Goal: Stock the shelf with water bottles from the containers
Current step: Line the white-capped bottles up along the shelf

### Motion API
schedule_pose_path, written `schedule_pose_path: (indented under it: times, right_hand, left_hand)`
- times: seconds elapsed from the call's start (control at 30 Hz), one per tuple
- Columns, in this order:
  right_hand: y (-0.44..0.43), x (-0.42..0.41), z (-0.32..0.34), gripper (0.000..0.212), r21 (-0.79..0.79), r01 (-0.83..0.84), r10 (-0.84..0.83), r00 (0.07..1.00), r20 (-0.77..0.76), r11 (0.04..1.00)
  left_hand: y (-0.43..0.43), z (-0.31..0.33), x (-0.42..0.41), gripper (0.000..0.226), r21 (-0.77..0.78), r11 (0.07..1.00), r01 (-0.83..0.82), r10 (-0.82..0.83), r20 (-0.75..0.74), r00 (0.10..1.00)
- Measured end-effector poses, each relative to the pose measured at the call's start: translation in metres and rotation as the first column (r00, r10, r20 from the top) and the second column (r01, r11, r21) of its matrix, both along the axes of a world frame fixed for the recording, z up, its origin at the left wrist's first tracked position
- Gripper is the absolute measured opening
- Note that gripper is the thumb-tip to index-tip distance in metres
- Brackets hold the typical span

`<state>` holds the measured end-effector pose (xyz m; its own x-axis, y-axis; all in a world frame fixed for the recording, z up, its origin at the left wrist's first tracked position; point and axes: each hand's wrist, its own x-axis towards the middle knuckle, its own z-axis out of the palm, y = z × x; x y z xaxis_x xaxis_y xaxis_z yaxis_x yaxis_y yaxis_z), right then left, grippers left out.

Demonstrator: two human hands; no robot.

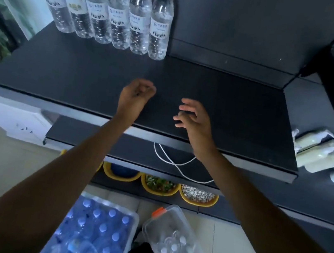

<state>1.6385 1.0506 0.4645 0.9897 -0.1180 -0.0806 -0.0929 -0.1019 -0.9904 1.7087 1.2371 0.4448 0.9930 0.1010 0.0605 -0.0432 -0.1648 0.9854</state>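
Several clear water bottles [114,10] with white caps stand upright in a row at the back left of the black shelf [219,104]. My left hand [134,97] hovers over the shelf's middle front, fingers curled loosely with nothing in it. To its right, my right hand [193,119] holds nothing, fingers spread. On the floor below stand two clear plastic containers of bottles: a larger one with blue-tinted bottles [98,231] and a smaller one with orange latches [177,242].
A lower black shelf carries a white cable [178,162]. Under it sit yellow bins [159,187] with small goods. White bottles [320,153] lie on the shelf unit at the right. A white cabinet stands at the left.
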Motion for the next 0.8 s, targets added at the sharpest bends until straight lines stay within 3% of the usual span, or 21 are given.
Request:
schedule_pose_path:
  times: [0.17, 0.27, 0.43, 0.5, 0.6, 0.7, 0.8]
  right_hand:
    - [-0.022, -0.082, -0.015, 0.028, 0.043, -0.009, 0.006, 0.997, 0.076, 0.999]
    - [-0.043, -0.138, -0.046, 0.025, 0.055, 0.008, -0.010, 0.999, 0.048, 0.998]
    - [-0.087, -0.235, -0.156, 0.018, -0.042, 0.076, -0.082, 0.980, -0.182, 0.996]
    - [-0.104, -0.270, -0.213, 0.018, -0.132, 0.087, -0.124, 0.942, -0.311, 0.987]
    - [-0.127, -0.313, -0.301, 0.022, -0.256, 0.073, -0.188, 0.868, -0.460, 0.964]
    - [-0.147, -0.343, -0.390, 0.024, -0.349, -0.006, -0.203, 0.804, -0.558, 0.937]
    - [-0.162, -0.361, -0.478, 0.027, -0.407, -0.132, -0.167, 0.767, -0.620, 0.904]
  left_hand:
    - [-0.045, -0.005, -0.110, 0.012, -0.052, 0.999, 0.013, -0.010, 0.062, 0.998]
    - [-0.070, -0.042, -0.172, 0.010, -0.077, 0.997, 0.019, -0.018, 0.008, 1.000]
    - [-0.105, -0.167, -0.268, 0.020, -0.101, 0.995, -0.001, -0.030, -0.305, 0.952]
    - [-0.113, -0.223, -0.303, 0.030, -0.040, 0.999, -0.010, -0.008, -0.417, 0.909]
    - [-0.123, -0.310, -0.346, 0.024, 0.081, 0.997, 0.021, 0.030, -0.573, 0.819]
    - [-0.136, -0.405, -0.375, 0.032, 0.203, 0.970, 0.138, 0.040, -0.685, 0.728]
    - [-0.149, -0.488, -0.397, 0.047, 0.311, 0.880, 0.359, -0.010, -0.744, 0.668]
